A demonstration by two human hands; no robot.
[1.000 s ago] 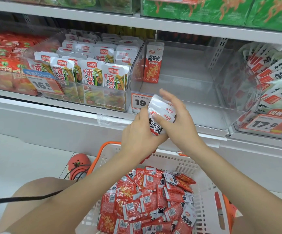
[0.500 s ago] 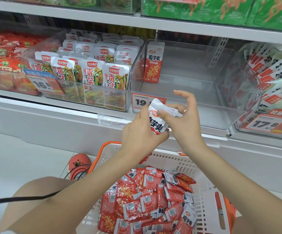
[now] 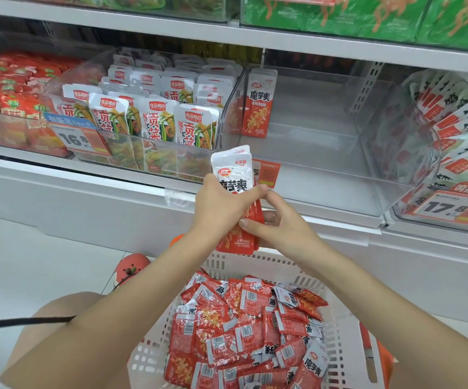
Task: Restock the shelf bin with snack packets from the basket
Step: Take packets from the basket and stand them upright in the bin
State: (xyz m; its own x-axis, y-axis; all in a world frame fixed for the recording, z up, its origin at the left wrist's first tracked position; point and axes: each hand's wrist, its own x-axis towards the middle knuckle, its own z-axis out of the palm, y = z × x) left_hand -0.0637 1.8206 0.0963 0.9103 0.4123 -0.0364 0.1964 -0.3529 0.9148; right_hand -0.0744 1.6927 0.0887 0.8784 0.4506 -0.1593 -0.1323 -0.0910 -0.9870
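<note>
Faced a store shelf (image 3: 367, 43), left hand (image 3: 221, 206) and right hand (image 3: 277, 226) both curled round an upright stack of snack packets (image 3: 234, 175), basket (image 3: 345, 318) below, near-empty clear bin (image 3: 325, 136) lying just beyond, up-right, nearer the right hand.

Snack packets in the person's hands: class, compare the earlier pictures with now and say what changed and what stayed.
The stack of snack packets was turned upright, white tops up. The left hand kept its grip; the right hand slid down to the stack's lower right edge. Unchanged: the single packet standing in the clear bin, and the basket of packets.
</note>
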